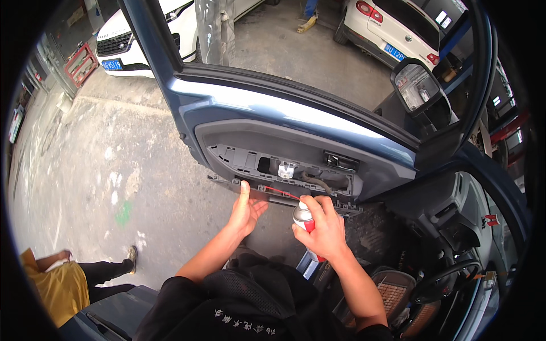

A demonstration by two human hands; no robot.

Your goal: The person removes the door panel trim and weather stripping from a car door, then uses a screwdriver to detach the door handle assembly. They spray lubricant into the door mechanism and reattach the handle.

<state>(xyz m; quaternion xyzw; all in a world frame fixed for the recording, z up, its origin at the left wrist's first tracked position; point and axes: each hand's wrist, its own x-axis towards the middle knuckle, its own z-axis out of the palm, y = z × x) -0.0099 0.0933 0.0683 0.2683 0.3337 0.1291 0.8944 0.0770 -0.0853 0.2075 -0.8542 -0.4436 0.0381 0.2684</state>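
Note:
My right hand [326,229] grips a white and red spray can [303,215], with the index finger on its nozzle. From the nozzle a thin red straw [280,192] points left along the lower edge of the door panel [239,136]. My left hand [244,215] is beside that lower edge, near the straw's far end. Its thumb points up and its fingers are stretched out, holding nothing I can see. Above both hands, the dark grey panel has a long cutout showing clip slots, a loose cable [316,182] and a door handle [341,161].
The blue car door [284,111] stands open in front of me, its side mirror [418,88] at the right. A steering wheel [443,281] and seat are at lower right. Two white cars, one a white SUV [392,28], stand beyond. A person in a yellow top [54,290] is at lower left.

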